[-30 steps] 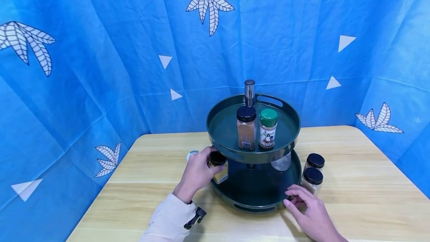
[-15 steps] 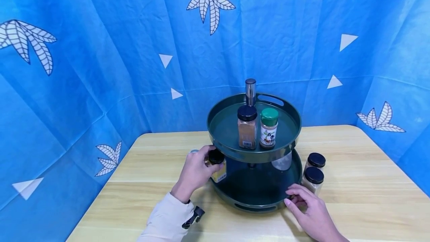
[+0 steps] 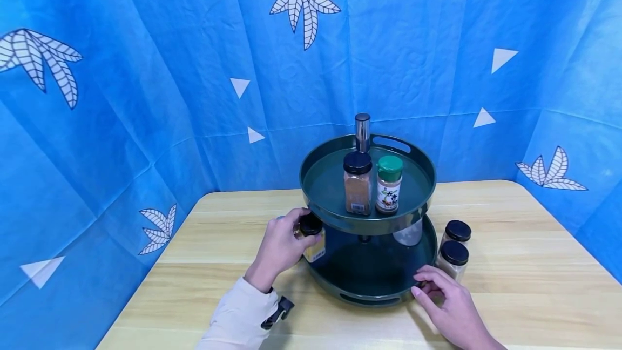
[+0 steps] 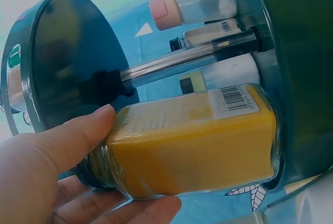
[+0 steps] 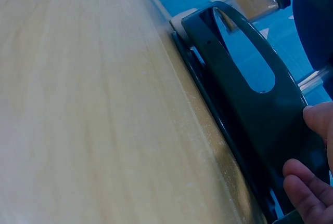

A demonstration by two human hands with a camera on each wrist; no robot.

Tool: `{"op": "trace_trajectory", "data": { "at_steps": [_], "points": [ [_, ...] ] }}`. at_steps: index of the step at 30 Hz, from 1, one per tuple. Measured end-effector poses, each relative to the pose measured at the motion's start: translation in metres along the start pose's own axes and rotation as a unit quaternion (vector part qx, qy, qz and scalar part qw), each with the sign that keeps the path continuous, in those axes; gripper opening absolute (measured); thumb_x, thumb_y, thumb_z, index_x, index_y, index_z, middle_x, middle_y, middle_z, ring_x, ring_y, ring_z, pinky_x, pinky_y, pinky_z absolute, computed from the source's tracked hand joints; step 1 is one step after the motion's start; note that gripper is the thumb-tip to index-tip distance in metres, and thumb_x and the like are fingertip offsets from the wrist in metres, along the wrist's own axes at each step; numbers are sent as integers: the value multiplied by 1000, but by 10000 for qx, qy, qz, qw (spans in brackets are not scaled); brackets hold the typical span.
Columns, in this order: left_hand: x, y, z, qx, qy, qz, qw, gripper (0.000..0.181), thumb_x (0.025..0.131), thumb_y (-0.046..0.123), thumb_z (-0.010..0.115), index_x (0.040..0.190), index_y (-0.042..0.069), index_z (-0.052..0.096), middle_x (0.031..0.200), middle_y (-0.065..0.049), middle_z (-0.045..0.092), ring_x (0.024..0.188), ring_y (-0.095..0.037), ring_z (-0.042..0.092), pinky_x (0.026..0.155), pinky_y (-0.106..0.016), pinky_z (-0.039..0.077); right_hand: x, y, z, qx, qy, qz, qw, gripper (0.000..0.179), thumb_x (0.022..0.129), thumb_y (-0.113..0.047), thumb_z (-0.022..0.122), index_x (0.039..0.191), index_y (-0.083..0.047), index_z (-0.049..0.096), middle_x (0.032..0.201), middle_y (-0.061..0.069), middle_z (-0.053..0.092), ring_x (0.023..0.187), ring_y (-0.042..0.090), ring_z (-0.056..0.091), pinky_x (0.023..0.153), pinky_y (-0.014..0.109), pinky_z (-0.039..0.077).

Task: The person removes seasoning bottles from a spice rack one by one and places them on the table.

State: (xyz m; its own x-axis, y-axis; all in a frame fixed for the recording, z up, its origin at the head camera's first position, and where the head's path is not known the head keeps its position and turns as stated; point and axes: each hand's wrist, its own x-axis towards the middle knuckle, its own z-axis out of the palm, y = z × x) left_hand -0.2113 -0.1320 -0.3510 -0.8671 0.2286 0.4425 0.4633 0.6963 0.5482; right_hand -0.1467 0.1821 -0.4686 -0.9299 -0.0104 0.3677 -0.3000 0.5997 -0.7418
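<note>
Risking a knock on the desk (image 3: 194, 263)

Uneven pushing could shift the two-tier stand (image 3: 367, 226). Its upper tray (image 3: 418, 172) overhangs the lower tray (image 3: 374, 274), so a hasty lift might bump it. By the lower tray's front right edge, the right hand (image 3: 447, 307) has bent fingers; whether they grip it, I cannot tell. At the left edge, the left hand (image 3: 279, 242) grips the yellow jar (image 4: 192, 141) near its top; a loosened hold could topple it.
</note>
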Motion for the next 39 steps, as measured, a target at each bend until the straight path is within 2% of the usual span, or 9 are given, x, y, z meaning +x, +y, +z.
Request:
{"op": "trace_trajectory", "data": {
  "at_steps": [13, 26, 33, 39],
  "points": [
    [-2, 1, -5, -71, 6, -177, 9998, 45, 78, 15, 83, 118, 4, 63, 108, -12, 69, 86, -21, 66, 74, -36, 58, -1, 2, 0, 46, 123, -203, 9997, 16, 84, -5, 75, 97, -11, 69, 107, 3, 63, 76, 3, 57, 66, 21, 55],
    [-5, -3, -10, -87, 112, -149, 9998, 44, 77, 10, 83, 115, 2, 63, 108, -16, 69, 90, -25, 68, 76, -39, 58, 0, 0, 0, 21, -5, 13, 10000, 15, 85, -8, 74, 98, -13, 69, 110, 3, 63, 77, 2, 58, 68, 20, 54],
    [-8, -8, -12, -61, 188, -112, 9997, 45, 76, 10, 84, 115, 2, 63, 108, -17, 69, 91, -27, 68, 77, -42, 57, -2, 3, 2, 129, 203, -414, 9989, 17, 82, -2, 76, 95, -10, 69, 105, 4, 64, 74, 3, 58, 65, 21, 55],
    [-8, -10, -12, -49, 220, -126, 9997, 46, 75, 9, 84, 115, 1, 63, 108, -18, 69, 91, -28, 69, 78, -42, 57, -2, 3, 1, 113, 204, -373, 9990, 17, 82, -3, 76, 96, -10, 69, 106, 4, 64, 74, 3, 58, 64, 21, 54]
  ]
}}
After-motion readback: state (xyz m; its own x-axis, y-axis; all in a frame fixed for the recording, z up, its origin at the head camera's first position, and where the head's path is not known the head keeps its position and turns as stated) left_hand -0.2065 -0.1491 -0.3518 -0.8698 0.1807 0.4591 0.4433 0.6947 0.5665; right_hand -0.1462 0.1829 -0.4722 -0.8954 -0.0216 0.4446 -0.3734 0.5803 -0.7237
